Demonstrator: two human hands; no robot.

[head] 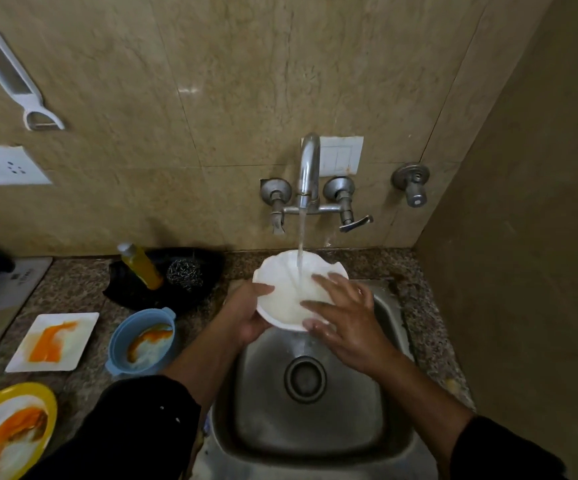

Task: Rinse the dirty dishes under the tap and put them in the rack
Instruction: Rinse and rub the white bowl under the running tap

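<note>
Black sleeves flank the near edge of the steel sink. Over its far side the left hand grips the left rim of the white bowl, held under the running tap. The right hand presses flat, straight fingers inside it, grasping nothing. Wet and held by one grip, the bowl could slip into the sink. The stream may also splash onto the table.
</note>
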